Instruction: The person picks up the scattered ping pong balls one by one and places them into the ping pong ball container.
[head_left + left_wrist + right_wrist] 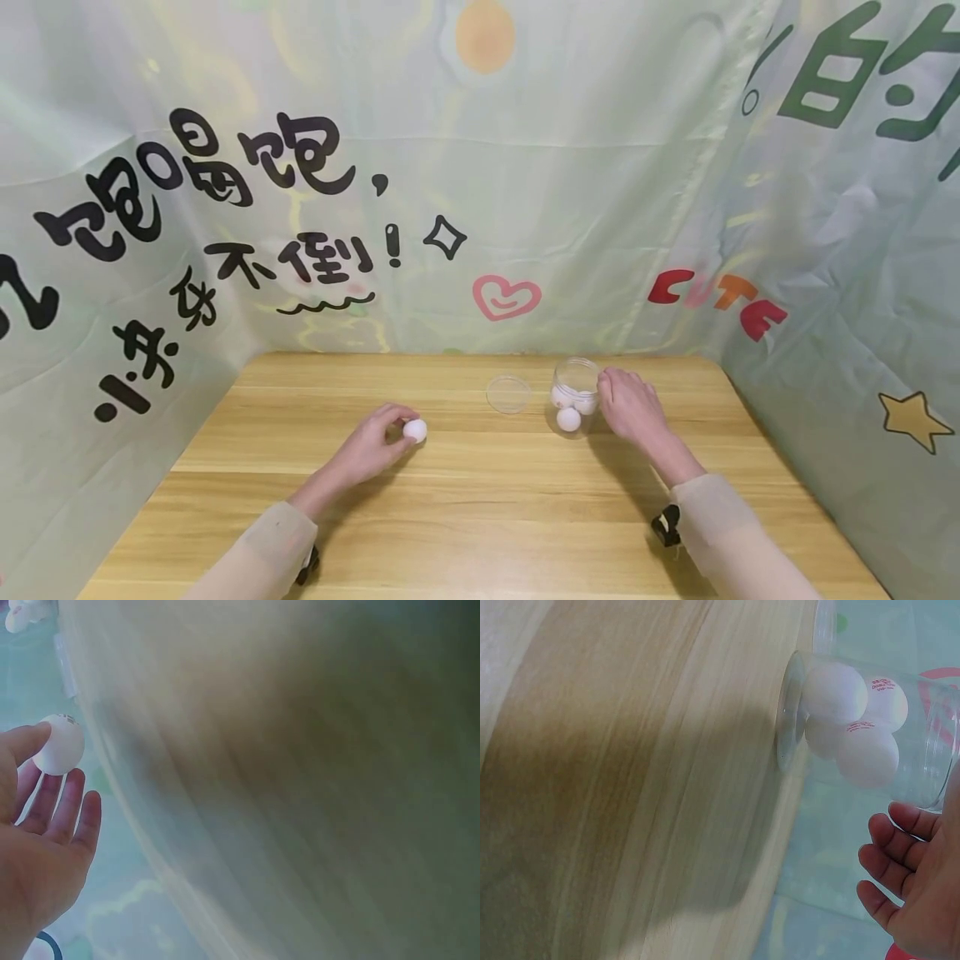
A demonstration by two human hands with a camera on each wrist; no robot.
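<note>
A white table tennis ball (415,430) is pinched between the thumb and fingers of my left hand (375,443), just above the table. Dark print shows on this ball in the left wrist view. To the right stands a clear plastic jar (576,368) with its top uncovered. Several white balls (868,755) lie inside it, some with red print. My right hand (632,405) holds the jar's rim from the right; its thumb is hidden in the right wrist view. There, the fingers (891,866) curve loosely below the rim, outside the wall.
A clear round lid (508,394) lies flat on the table to the left of the jar. The wooden tabletop (480,533) ends at printed cloth walls (600,208) behind and on both sides.
</note>
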